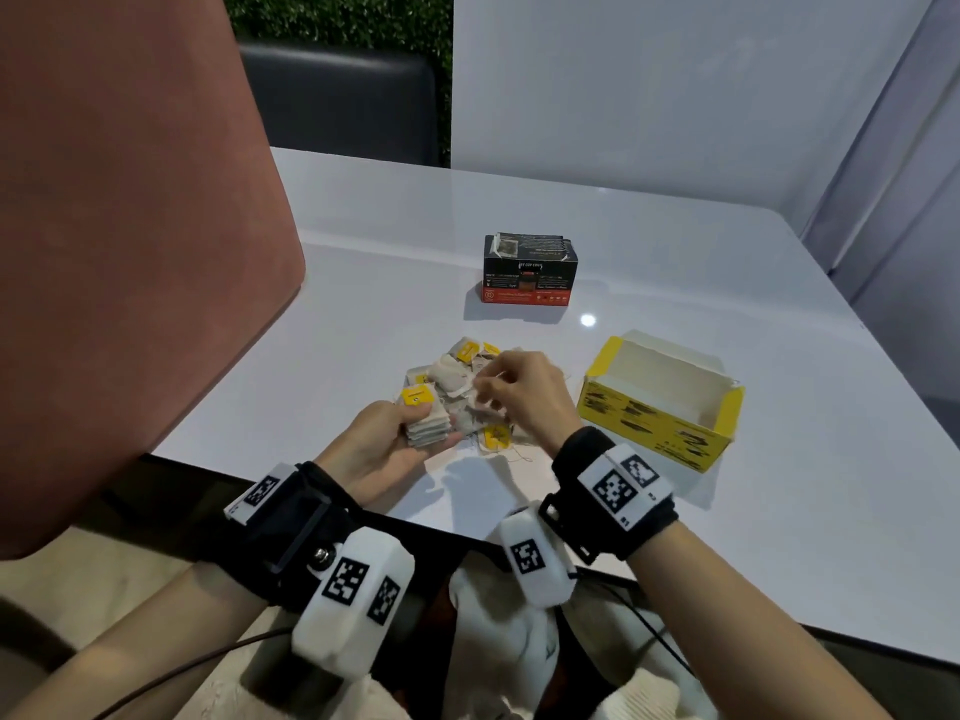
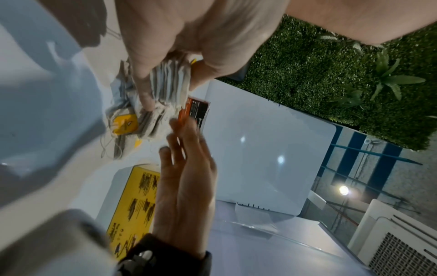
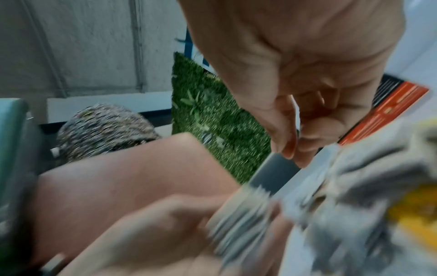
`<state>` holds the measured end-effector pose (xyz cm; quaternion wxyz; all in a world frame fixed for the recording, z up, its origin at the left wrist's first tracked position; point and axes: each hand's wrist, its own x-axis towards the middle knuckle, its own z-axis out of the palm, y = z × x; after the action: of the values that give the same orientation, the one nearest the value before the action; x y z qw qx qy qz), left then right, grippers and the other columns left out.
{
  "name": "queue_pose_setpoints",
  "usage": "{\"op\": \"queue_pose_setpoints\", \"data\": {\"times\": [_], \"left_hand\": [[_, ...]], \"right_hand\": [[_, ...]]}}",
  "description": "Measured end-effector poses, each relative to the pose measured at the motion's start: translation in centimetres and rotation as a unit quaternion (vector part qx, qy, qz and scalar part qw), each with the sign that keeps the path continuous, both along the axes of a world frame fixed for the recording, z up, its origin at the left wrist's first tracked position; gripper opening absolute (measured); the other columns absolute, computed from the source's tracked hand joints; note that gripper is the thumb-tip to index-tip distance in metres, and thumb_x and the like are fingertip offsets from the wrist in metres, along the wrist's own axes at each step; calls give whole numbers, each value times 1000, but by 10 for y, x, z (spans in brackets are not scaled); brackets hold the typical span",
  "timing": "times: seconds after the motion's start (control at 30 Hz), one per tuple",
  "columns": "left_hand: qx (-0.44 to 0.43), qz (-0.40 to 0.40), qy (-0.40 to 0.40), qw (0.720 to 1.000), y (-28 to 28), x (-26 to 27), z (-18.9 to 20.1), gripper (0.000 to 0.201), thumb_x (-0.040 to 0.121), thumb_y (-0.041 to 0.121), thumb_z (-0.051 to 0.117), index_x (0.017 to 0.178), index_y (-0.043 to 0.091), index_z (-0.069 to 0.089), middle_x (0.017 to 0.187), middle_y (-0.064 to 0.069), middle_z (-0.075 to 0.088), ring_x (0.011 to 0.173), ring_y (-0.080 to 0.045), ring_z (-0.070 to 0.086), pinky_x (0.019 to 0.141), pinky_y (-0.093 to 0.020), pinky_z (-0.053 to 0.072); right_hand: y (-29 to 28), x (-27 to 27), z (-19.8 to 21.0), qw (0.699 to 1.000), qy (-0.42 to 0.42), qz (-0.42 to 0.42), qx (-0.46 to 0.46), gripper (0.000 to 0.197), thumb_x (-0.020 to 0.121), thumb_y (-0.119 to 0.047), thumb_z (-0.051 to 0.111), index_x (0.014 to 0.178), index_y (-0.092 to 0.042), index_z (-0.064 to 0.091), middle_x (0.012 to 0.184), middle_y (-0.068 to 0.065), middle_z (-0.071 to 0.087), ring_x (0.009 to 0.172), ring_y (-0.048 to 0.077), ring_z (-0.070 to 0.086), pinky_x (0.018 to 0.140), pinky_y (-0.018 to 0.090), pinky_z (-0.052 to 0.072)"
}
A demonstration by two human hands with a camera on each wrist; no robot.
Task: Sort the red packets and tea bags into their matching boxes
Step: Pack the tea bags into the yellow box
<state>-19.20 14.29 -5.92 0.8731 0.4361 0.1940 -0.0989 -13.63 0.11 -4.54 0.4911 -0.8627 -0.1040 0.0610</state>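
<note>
My left hand [image 1: 415, 424] grips a neat stack of tea bags [image 1: 432, 433] with a yellow tag on top, just above the table's near edge. In the left wrist view the stack of tea bags [image 2: 170, 80] sits between thumb and fingers. A loose pile of tea bags [image 1: 457, 374] lies at the table's middle. My right hand [image 1: 482, 396] reaches into it, fingertips pinched on one tea bag; in the blurred right wrist view my right hand [image 3: 292, 149] has thumb and forefinger pressed together. The open yellow box [image 1: 660, 426] stands to the right. The black and red box [image 1: 529, 275] stands farther back.
A white table [image 1: 727, 283] carries everything. A pink chair back [image 1: 130, 252] rises close on the left and a dark chair [image 1: 337, 96] stands behind the table. White partitions close off the back and right. A cable [image 1: 654, 636] runs across my lap.
</note>
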Motion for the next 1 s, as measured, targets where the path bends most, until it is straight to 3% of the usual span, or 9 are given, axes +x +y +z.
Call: {"op": "queue_pose_setpoints", "data": {"times": [0.07, 0.17, 0.27, 0.43, 0.53, 0.67, 0.83, 0.93, 1.0], "left_hand": [[9, 18, 20, 1000, 7, -3, -1, 20, 96, -2, 34, 105, -9, 51, 94, -20, 59, 86, -28, 59, 69, -40, 57], [17, 36, 28, 999, 15, -5, -3, 18, 96, -3, 35, 87, -4, 50, 90, -19, 56, 83, -24, 58, 63, -36, 57], [29, 40, 28, 998, 18, -4, -4, 19, 96, -2, 36, 84, -3, 50, 88, -18, 57, 82, -23, 58, 66, -35, 56], [25, 30, 29, 999, 20, -4, -4, 15, 95, 0, 38, 88, -2, 51, 90, -17, 56, 83, -23, 57, 70, -37, 55], [23, 28, 28, 999, 19, -4, -4, 18, 95, 2, 39, 83, 1, 52, 87, -16, 56, 82, -23, 57, 67, -35, 57], [14, 26, 30, 999, 16, -4, -4, 17, 96, 5, 40, 86, 2, 53, 86, -16, 57, 82, -24, 57, 71, -37, 57], [18, 5, 27, 999, 10, -5, 1, 17, 96, 7, 39, 93, 4, 55, 90, -14, 60, 82, -22, 60, 69, -35, 56], [19, -12, 18, 1000, 8, -5, 5, 17, 97, 9, 39, 102, 4, 55, 92, -13, 61, 82, -22, 61, 76, -36, 53], [11, -21, 11, 1000, 7, -5, 7, 23, 97, 10, 39, 114, 3, 53, 98, -14, 62, 86, -23, 62, 75, -36, 56]], "right_hand": [[-15, 17, 2, 1000, 4, -28, -10, 10, 89, -5, 58, 95, -1, 66, 89, 14, 65, 60, 11, 57, 45, 14, 47], [-24, 40, 0, 993, 4, -26, -116, 17, 88, -6, 59, 103, -2, 64, 106, 17, 65, 84, 27, 64, 69, 32, 56], [-16, 45, -4, 961, -12, 52, -270, 38, 85, -25, 65, 118, -8, 54, 121, 14, 57, 110, 30, 54, 92, 40, 47], [-5, 34, -13, 914, -63, 111, -385, 74, 72, -37, 76, 126, -7, 37, 128, 15, 40, 122, 33, 37, 94, 43, 41], [-4, 28, -16, 915, -87, 111, -377, 74, 70, -28, 79, 125, -5, 34, 125, 16, 37, 117, 35, 39, 89, 43, 43], [-4, 23, -16, 910, -152, 108, -370, 39, 84, -7, 58, 118, -3, 39, 118, 17, 45, 108, 36, 48, 71, 35, 36], [-13, 26, -9, 930, -165, 53, -323, 25, 89, -25, 56, 103, -5, 54, 100, 17, 60, 92, 36, 56, 70, 38, 45], [-26, 34, -2, 974, -118, -4, -193, 16, 86, -15, 59, 94, -2, 63, 87, 15, 65, 82, 30, 60, 67, 32, 49], [-37, 38, 4, 999, -17, -31, -25, 16, 83, -1, 58, 97, 4, 63, 85, 15, 64, 72, 25, 62, 64, 25, 54]]}}
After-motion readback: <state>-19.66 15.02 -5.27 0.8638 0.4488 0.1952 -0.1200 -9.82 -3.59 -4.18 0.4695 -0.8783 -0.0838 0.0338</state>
